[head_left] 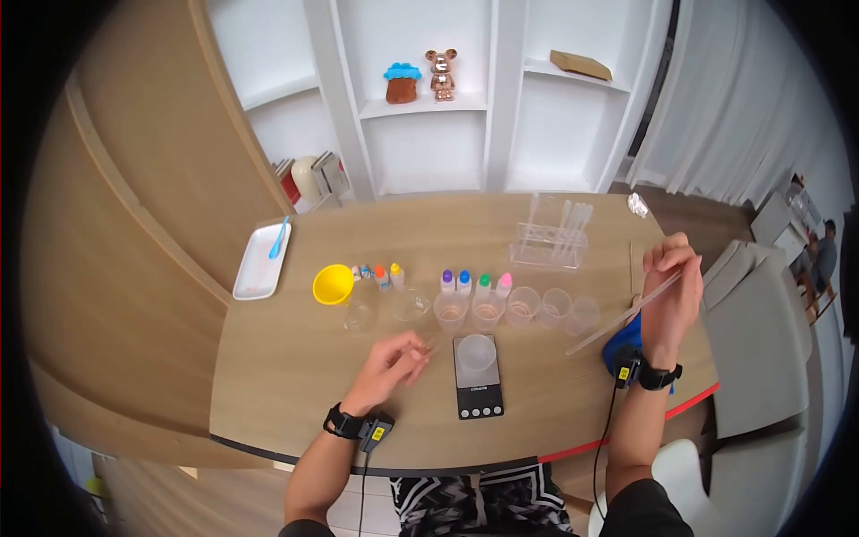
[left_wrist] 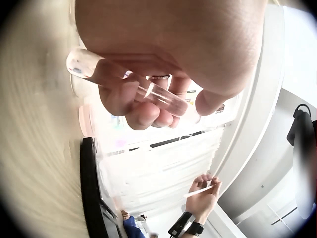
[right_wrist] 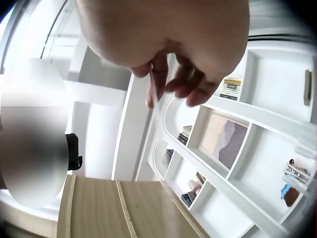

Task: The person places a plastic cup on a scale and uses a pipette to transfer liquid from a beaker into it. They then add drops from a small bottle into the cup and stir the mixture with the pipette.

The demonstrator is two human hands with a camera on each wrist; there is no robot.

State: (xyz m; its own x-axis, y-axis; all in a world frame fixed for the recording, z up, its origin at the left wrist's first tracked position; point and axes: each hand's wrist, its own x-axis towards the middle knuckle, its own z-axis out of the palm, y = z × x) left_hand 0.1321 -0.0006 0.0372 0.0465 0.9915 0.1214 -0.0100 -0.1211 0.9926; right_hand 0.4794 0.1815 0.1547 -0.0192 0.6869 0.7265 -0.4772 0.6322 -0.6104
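My left hand point(head_left: 389, 369) grips a clear test tube point(left_wrist: 89, 67) above the table, left of the black digital scale point(head_left: 480, 402). In the left wrist view the tube lies across the curled fingers, its rounded end poking out to the left. A translucent cup point(head_left: 476, 353) stands on the scale's plate. Raised over the table's right side, my right hand point(head_left: 671, 300) pinches a long, thin, clear rod point(head_left: 617, 319), which slants down to the left. Beneath that hand a blue item point(head_left: 622, 345) is partly hidden.
Behind the scale stand several clear cups point(head_left: 523, 307) and dropper bottles with coloured caps point(head_left: 464, 279). Farther back is a clear rack point(head_left: 548, 251) with test tubes. To the left are a yellow bowl point(head_left: 333, 284) and a white tray point(head_left: 242, 279) bearing a blue spoon point(head_left: 279, 236).
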